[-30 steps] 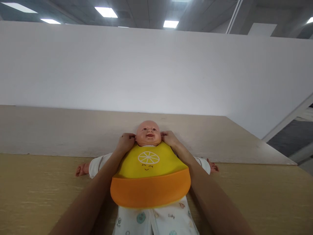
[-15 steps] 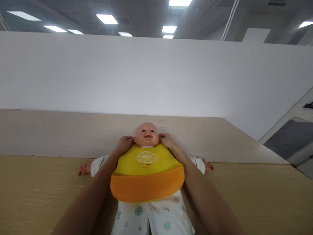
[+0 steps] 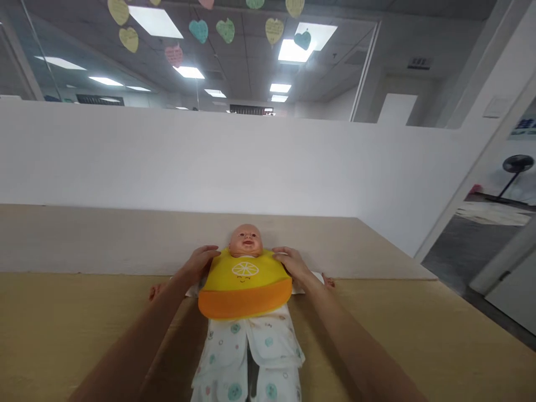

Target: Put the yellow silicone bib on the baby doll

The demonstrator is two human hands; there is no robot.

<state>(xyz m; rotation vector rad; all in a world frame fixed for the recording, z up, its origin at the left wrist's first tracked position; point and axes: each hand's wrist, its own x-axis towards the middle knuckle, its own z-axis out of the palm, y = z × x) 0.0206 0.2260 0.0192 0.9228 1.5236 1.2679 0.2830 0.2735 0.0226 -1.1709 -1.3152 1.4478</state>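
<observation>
A baby doll [image 3: 246,240] lies on its back, head toward the wall. It wears white printed clothes [image 3: 268,346] and a yellow bib [image 3: 226,273] with an orange pocket [image 3: 245,301], a white citrus slice and a smiling face drawn on it. Beside the bib's upper left edge, my left hand [image 3: 201,263] is open, fingers stretched toward the doll's neck. My right hand [image 3: 292,263] is likewise open at the upper right edge, its fingertips at or just over the bib. Whether either hand touches the bib I cannot tell. The bib's neck fastening is hidden.
The doll lies on a wooden table [image 3: 397,329], with a paler board [image 3: 104,240] behind it. A white wall [image 3: 188,156] with glass above stands at the back. Heart-shaped notes [image 3: 226,30] are on the glass. A doorway and a dark round-topped stand [image 3: 518,163] are at right.
My hands have come away from the sides of the doll's neck and moved outward, fingers now extended. The camera has tilted up and back, showing more glass and the doll's legs.
</observation>
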